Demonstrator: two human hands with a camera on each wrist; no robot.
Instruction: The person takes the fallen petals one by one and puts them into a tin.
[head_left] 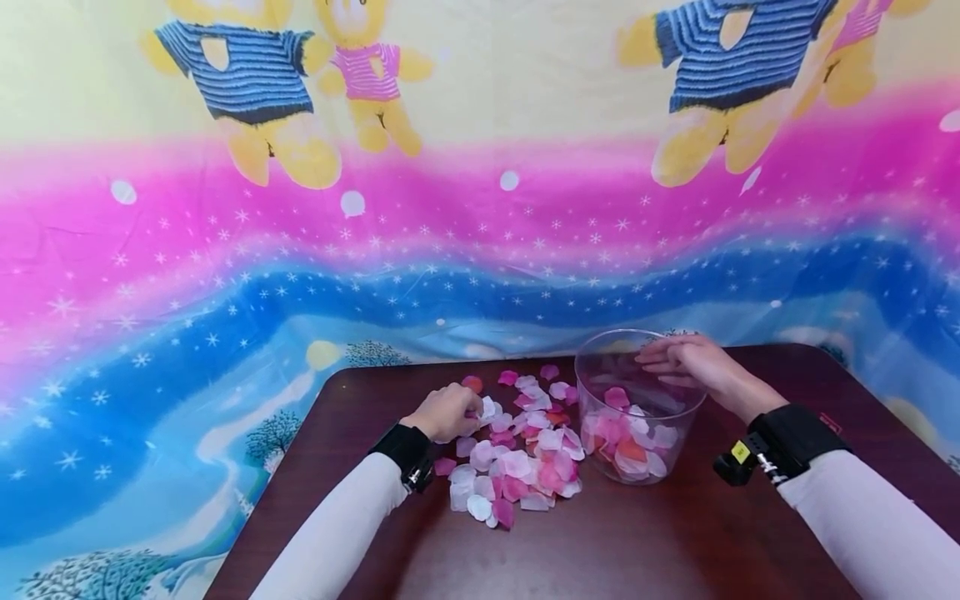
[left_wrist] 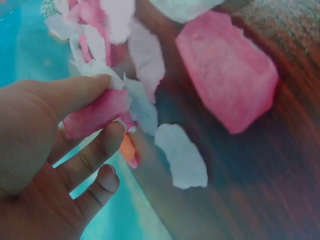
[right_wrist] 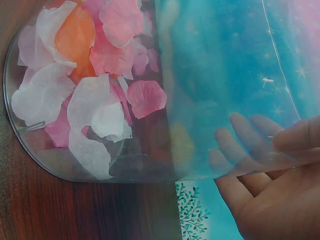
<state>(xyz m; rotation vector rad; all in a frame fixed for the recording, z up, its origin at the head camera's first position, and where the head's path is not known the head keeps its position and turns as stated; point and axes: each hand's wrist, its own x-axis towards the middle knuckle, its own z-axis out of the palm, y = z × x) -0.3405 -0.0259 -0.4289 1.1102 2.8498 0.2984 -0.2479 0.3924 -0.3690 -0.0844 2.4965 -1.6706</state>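
A loose pile of artificial flower petals (head_left: 517,467), white, pink and red, spreads over the dark table. At its left edge, my left hand (head_left: 446,412) pinches a deep pink petal (left_wrist: 95,116) between thumb and fingers, with pale petals (left_wrist: 142,107) just beyond the fingertips. To the right of the pile stands a clear plastic bucket (head_left: 592,379), upright, with pink, white and orange petals (right_wrist: 95,100) in its lower part. My right hand (head_left: 693,367) grips the bucket's right side near the rim. In the right wrist view its fingers (right_wrist: 250,135) show through the clear wall.
The brown wooden table (head_left: 607,550) has rounded far corners. Right behind it hangs a printed cloth backdrop (head_left: 465,225) with bears and snowflakes. A few stray petals (head_left: 549,372) lie near the far edge. Each wrist wears a black strap (head_left: 798,437) with a small device.
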